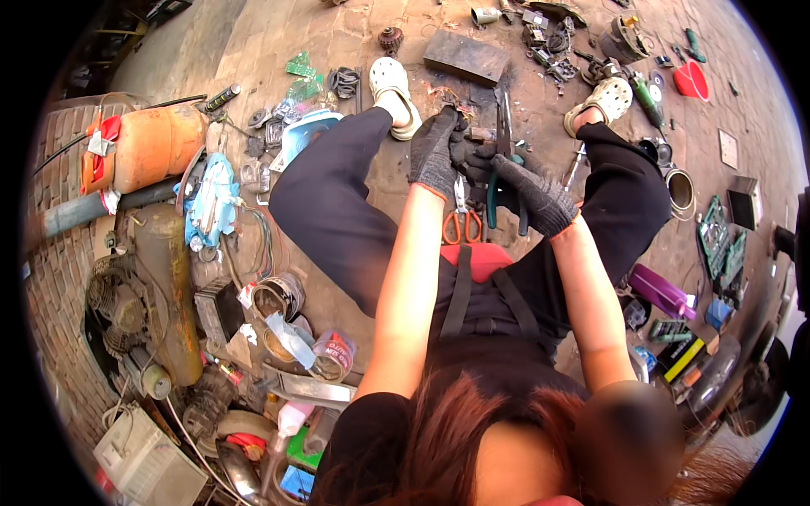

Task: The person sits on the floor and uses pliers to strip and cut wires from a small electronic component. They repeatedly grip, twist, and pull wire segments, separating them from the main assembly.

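Observation:
Both my hands wear dark grey knitted gloves with orange cuffs and meet low between my knees. My left hand [435, 158] is closed, its fingers bunched near a small tangle of copper-coloured wire [442, 91]; what it pinches is hidden. My right hand [542, 198] is closed round pliers with teal handles [492, 201], which stick out below the fingers; the jaws cannot be made out. Scissors with orange handles [462, 226] lie just below my hands. Beyond the fingertips are a small cylindrical piece [483, 133] and a long dark metal bar [504, 118].
A dark metal block [466, 57] lies ahead between my shoes. Motor parts [553, 42] and a red scoop-like container [692, 80] are at far right. An orange gas cylinder [160, 148], cans [278, 295] and scrap crowd the left; circuit boards [717, 240] lie right.

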Action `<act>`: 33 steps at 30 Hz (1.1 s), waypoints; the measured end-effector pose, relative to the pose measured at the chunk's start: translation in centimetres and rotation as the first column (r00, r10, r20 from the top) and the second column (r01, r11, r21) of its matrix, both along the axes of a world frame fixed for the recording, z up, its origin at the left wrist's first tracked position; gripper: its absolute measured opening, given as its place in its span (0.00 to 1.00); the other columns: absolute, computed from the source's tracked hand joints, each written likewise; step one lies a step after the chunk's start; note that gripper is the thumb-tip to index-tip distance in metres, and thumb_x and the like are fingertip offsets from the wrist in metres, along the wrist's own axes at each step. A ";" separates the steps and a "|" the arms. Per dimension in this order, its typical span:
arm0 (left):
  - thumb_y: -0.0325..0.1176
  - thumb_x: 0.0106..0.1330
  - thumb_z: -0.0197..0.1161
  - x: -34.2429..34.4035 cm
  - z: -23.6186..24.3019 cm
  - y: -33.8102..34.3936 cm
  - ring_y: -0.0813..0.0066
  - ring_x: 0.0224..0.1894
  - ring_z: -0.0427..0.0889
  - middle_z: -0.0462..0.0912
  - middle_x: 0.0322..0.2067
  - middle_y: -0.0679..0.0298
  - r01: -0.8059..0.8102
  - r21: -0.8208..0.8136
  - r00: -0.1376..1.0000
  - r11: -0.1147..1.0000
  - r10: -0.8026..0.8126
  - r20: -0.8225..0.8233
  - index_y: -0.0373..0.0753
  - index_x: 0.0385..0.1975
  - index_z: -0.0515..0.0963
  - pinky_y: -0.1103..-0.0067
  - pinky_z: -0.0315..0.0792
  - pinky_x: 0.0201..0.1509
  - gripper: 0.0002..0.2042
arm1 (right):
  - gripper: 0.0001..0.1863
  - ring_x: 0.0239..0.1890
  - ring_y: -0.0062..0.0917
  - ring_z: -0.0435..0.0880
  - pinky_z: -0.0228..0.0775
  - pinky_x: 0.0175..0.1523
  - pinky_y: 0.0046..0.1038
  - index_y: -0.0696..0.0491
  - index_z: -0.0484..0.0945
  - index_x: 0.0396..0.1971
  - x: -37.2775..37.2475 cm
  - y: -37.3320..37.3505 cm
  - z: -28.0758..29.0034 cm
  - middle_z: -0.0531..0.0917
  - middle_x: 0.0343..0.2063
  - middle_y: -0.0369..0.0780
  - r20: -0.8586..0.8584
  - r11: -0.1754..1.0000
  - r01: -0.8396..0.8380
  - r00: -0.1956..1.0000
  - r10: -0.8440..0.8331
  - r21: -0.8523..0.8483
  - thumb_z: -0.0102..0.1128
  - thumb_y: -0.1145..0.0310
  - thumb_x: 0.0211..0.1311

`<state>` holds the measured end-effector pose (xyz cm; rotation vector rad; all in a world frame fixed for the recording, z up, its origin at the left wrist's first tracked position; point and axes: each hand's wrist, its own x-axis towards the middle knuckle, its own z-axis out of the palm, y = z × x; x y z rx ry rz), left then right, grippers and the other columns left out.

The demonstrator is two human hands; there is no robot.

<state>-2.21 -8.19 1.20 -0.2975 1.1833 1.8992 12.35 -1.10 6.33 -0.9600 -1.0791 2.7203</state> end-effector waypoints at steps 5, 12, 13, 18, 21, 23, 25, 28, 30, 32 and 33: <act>0.38 0.61 0.65 -0.2 2.1 -0.7 0.88 0.11 0.63 0.73 0.16 0.74 0.071 -0.118 0.973 0.990 -0.095 -0.211 0.38 0.27 0.77 0.87 0.55 0.13 0.10 | 0.24 0.36 0.21 0.80 0.77 0.36 0.26 0.56 0.69 0.54 1.9 0.3 -1.2 0.80 0.38 0.38 0.248 0.945 -0.248 0.949 0.193 0.215 0.58 0.59 0.62; 0.38 0.60 0.66 0.2 2.0 -0.7 0.87 0.14 0.65 0.72 0.18 0.73 0.086 -0.228 0.917 0.970 -0.166 -0.362 0.34 0.34 0.77 0.85 0.57 0.15 0.12 | 0.23 0.37 0.18 0.78 0.71 0.41 0.24 0.54 0.71 0.53 2.2 -0.9 -0.4 0.80 0.34 0.38 0.353 0.731 -0.416 0.901 0.252 0.540 0.59 0.58 0.62; 0.37 0.60 0.66 0.2 2.0 -0.7 0.87 0.15 0.65 0.72 0.18 0.73 0.077 -0.239 0.915 0.968 -0.164 -0.370 0.33 0.35 0.77 0.85 0.58 0.16 0.13 | 0.24 0.40 0.18 0.79 0.71 0.43 0.23 0.53 0.70 0.54 2.1 -1.0 0.0 0.81 0.37 0.38 0.374 0.701 -0.447 0.887 0.270 0.555 0.59 0.58 0.62; 0.38 0.60 0.66 0.2 2.1 -0.7 0.87 0.15 0.66 0.73 0.19 0.72 0.102 -0.280 0.914 0.955 -0.201 -0.353 0.32 0.36 0.78 0.85 0.59 0.17 0.14 | 0.26 0.40 0.24 0.77 0.70 0.47 0.27 0.54 0.67 0.57 2.2 -1.1 -0.8 0.79 0.40 0.41 0.368 0.534 -0.436 0.900 0.235 0.725 0.59 0.59 0.62; 0.38 0.60 0.65 -0.1 2.2 -0.8 0.86 0.16 0.67 0.74 0.19 0.70 0.145 -0.316 0.892 0.938 -0.262 -0.368 0.31 0.35 0.78 0.84 0.61 0.18 0.14 | 0.28 0.44 0.27 0.76 0.69 0.51 0.28 0.56 0.65 0.58 2.2 -0.9 -0.8 0.77 0.44 0.43 0.413 0.464 -0.488 0.873 0.260 0.739 0.60 0.60 0.62; 0.39 0.60 0.65 -0.5 2.0 -1.0 0.85 0.17 0.69 0.76 0.20 0.68 0.199 -0.347 0.845 0.916 -0.340 -0.413 0.30 0.34 0.78 0.83 0.63 0.19 0.15 | 0.25 0.42 0.28 0.76 0.69 0.50 0.30 0.56 0.66 0.55 2.3 -0.9 -1.0 0.77 0.40 0.44 0.380 0.460 -0.455 0.891 0.249 0.763 0.59 0.61 0.61; 0.39 0.60 0.65 -1.2 1.3 -1.2 0.84 0.19 0.71 0.77 0.21 0.66 0.265 -0.397 0.752 0.879 -0.446 -0.485 0.30 0.33 0.78 0.83 0.65 0.21 0.15 | 0.17 0.35 0.30 0.78 0.71 0.43 0.31 0.55 0.71 0.47 2.8 -1.1 -2.1 0.78 0.32 0.44 0.250 0.477 -0.316 0.948 0.198 0.820 0.58 0.63 0.61; 0.40 0.60 0.64 -1.4 1.2 -1.4 0.83 0.21 0.72 0.78 0.22 0.64 0.296 -0.437 0.701 0.849 -0.504 -0.504 0.30 0.32 0.78 0.82 0.67 0.24 0.15 | 0.17 0.35 0.28 0.78 0.70 0.43 0.30 0.55 0.71 0.46 2.9 -0.9 -1.9 0.78 0.31 0.42 0.212 0.487 -0.302 0.949 0.232 0.819 0.58 0.64 0.61; 0.38 0.61 0.65 -1.4 1.3 -1.4 0.85 0.16 0.69 0.74 0.18 0.68 0.291 -0.398 0.685 0.870 -0.480 -0.548 0.31 0.31 0.78 0.84 0.60 0.18 0.13 | 0.18 0.35 0.28 0.77 0.70 0.44 0.30 0.56 0.71 0.46 2.9 -1.0 -1.3 0.78 0.31 0.42 0.212 0.568 -0.305 0.951 0.227 0.764 0.58 0.63 0.60; 0.37 0.61 0.66 -1.4 1.3 -1.6 0.85 0.13 0.68 0.73 0.17 0.69 0.330 -0.363 0.681 0.872 -0.486 -0.547 0.32 0.32 0.77 0.84 0.57 0.15 0.13 | 0.19 0.35 0.28 0.77 0.70 0.44 0.31 0.56 0.71 0.46 2.9 -0.9 -0.6 0.78 0.31 0.43 0.267 0.612 -0.364 0.931 0.247 0.702 0.58 0.61 0.60; 0.38 0.61 0.65 -1.6 1.4 -1.8 0.85 0.13 0.68 0.73 0.17 0.68 0.369 -0.348 0.685 0.862 -0.505 -0.526 0.32 0.32 0.78 0.84 0.58 0.15 0.13 | 0.19 0.35 0.28 0.77 0.70 0.44 0.31 0.56 0.71 0.46 2.8 -0.8 -0.2 0.78 0.32 0.43 0.321 0.616 -0.420 0.907 0.272 0.667 0.58 0.60 0.60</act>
